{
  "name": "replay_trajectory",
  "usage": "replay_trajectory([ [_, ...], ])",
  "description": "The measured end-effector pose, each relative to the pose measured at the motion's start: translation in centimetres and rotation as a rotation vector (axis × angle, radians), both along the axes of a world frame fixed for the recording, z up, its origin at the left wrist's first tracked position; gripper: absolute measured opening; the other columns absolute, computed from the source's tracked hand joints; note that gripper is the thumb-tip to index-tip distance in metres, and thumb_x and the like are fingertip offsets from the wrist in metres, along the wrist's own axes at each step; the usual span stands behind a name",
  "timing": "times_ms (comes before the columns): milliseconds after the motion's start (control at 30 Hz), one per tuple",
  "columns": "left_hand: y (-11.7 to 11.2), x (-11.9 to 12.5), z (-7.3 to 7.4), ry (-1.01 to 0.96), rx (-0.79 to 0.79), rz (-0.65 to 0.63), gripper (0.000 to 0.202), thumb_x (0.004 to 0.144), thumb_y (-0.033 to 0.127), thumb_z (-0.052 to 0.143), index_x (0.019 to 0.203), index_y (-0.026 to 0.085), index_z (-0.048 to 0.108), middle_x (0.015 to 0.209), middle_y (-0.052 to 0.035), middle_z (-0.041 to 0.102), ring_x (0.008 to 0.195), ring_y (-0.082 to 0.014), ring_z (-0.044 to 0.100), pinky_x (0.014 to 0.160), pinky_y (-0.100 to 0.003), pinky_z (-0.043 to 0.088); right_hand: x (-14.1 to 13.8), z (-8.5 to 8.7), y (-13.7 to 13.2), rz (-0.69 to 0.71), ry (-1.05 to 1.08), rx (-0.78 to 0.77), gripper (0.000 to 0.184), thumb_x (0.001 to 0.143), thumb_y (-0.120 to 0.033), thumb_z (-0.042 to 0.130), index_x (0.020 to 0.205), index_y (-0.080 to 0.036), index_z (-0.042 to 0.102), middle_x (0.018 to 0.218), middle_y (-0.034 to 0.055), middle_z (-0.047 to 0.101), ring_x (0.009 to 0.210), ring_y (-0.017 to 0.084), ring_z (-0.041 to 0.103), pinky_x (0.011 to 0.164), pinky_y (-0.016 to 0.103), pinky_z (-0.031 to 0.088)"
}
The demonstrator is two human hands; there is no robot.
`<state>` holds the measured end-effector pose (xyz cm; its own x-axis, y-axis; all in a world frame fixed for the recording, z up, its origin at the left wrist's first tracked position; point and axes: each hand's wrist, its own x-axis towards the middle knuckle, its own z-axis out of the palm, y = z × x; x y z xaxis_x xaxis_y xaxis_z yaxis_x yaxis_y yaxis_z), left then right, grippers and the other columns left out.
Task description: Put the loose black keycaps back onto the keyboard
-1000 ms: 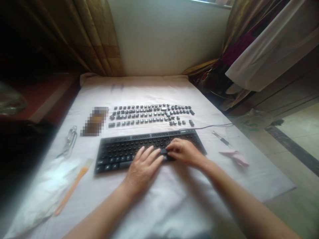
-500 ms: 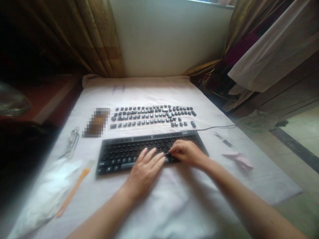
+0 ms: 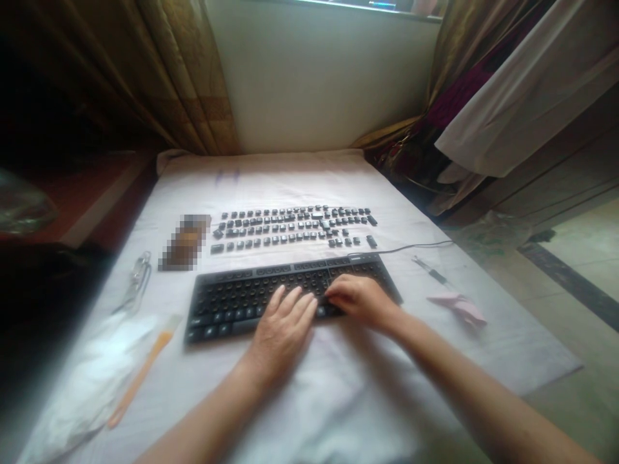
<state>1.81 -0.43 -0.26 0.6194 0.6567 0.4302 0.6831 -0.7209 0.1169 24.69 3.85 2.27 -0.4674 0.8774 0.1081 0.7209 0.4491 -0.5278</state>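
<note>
A black keyboard (image 3: 232,290) lies across the cloth, most of its upper rows stripped to bare key sockets. Keycaps are seated along its lower left edge. My left hand (image 3: 285,325) rests with fingers extended over the keyboard's lower middle. Just right of it, my right hand (image 3: 358,301) is closed in a pinch low over the keyboard; whatever its fingertips hold is hidden. Beyond the keyboard, loose black keycaps (image 3: 265,242) are laid out in several rows.
On the left lie an orange-handled brush (image 3: 140,374), a clear plastic bag (image 3: 91,380), a blurred-out rectangular item (image 3: 186,243) and a shiny small object (image 3: 138,274). To the right are a pen-like tool (image 3: 432,270), a pink cloth (image 3: 459,307) and the keyboard cable (image 3: 411,246).
The dark sliver that showed at my right fingertips is now out of sight, and those fingers sit slightly lower on the keyboard. My left hand stays in place; the view has shifted slightly.
</note>
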Motion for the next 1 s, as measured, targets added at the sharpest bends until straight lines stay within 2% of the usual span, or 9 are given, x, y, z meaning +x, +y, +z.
replay_trajectory([
  [200, 0.0, 0.1, 0.0, 0.006, -0.018, -0.001, 0.04, 0.096, 0.027, 0.052, 0.133, 0.015, 0.059, 0.131, -0.0086, 0.064, 0.129, -0.0269, 0.052, 0.118, -0.049, 0.027, 0.4, 0.1, -0.4, 0.049, 0.009, 0.038, 0.022, 0.082, -0.012, 0.065, 0.095, -0.023, 0.078, 0.094, 0.0067, 0.075, 0.083, 0.018, 0.072, 0.076, 0.028, 0.057],
  [533, 0.0, 0.2, -0.3, -0.02, -0.049, -0.003, 0.037, 0.096, 0.027, 0.051, 0.131, 0.017, 0.06, 0.132, -0.0062, 0.064, 0.129, -0.0266, 0.051, 0.119, -0.049, 0.023, -0.3, -0.3, 0.4, 0.031, 0.034, -0.003, 0.015, 0.083, -0.015, 0.066, 0.083, -0.022, 0.079, 0.085, 0.0056, 0.074, 0.076, 0.017, 0.071, 0.07, 0.026, 0.055],
  [633, 0.0, 0.1, -0.3, -0.033, -0.055, 0.002, 0.038, 0.096, 0.027, 0.051, 0.131, 0.017, 0.059, 0.133, -0.0065, 0.063, 0.129, -0.0263, 0.051, 0.118, -0.049, 0.025, 0.0, -0.1, 0.4, 0.031, 0.116, -0.012, 0.016, 0.085, -0.016, 0.064, 0.084, -0.021, 0.079, 0.085, 0.0061, 0.074, 0.077, 0.017, 0.071, 0.072, 0.027, 0.056],
  [700, 0.0, 0.0, -0.4, -0.043, -0.05, 0.003, 0.038, 0.095, 0.027, 0.052, 0.131, 0.017, 0.059, 0.133, -0.0066, 0.063, 0.13, -0.0259, 0.051, 0.119, -0.048, 0.025, 0.5, 0.2, 0.3, -0.02, 0.218, -0.019, 0.017, 0.087, -0.02, 0.061, 0.086, -0.021, 0.078, 0.087, 0.0065, 0.074, 0.081, 0.018, 0.07, 0.075, 0.028, 0.056],
  [867, 0.0, 0.0, -0.4, -0.047, -0.045, 0.001, 0.039, 0.095, 0.026, 0.052, 0.132, 0.017, 0.058, 0.135, -0.0061, 0.062, 0.131, -0.0254, 0.05, 0.12, -0.048, 0.024, 1.7, 0.7, -0.5, -0.31, 0.437, 0.041, 0.019, 0.087, -0.035, 0.062, 0.087, -0.022, 0.076, 0.09, 0.0071, 0.075, 0.086, 0.021, 0.07, 0.08, 0.034, 0.057],
  [1000, 0.0, 0.1, -0.3, -0.033, -0.049, 0.006, 0.04, 0.095, 0.027, 0.053, 0.134, 0.018, 0.058, 0.135, -0.0069, 0.062, 0.131, -0.0258, 0.049, 0.119, -0.048, 0.026, 2.0, 0.4, -0.8, -0.417, 0.51, 0.111, 0.017, 0.085, -0.035, 0.064, 0.084, -0.022, 0.075, 0.088, 0.0065, 0.075, 0.083, 0.021, 0.07, 0.08, 0.035, 0.057],
])
